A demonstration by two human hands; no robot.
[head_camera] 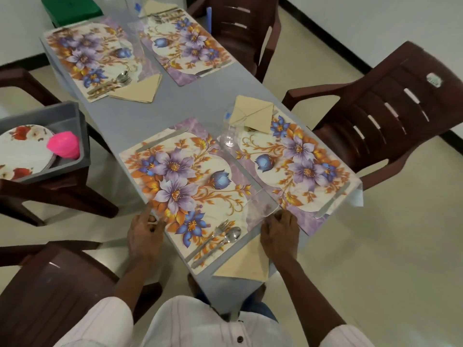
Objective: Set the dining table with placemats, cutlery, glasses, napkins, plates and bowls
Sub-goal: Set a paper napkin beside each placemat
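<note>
Head view. Cream floor, white walls, and a long grey tabletop ringed by dark brown plastic chairs. Four purple-and-orange floral placemats laid out, two near, two far. On the nearest placemat: steel fork and spoon side by side at the near end, a steel knife across the far end. Folded beige napkin just beside the cutlery, on the bare tabletop. Left hand at that mat's left edge, fingers bent and touching it; pinching or merely resting, cannot tell. Right hand at the mat's right edge, fingers curled round the foot of a clear glass tumbler, upright, blurred, between the two near mats. Off to the left, a grey plastic tub on a chair, holding floral plates and a pink bowl. At the far end, a green box.
</note>
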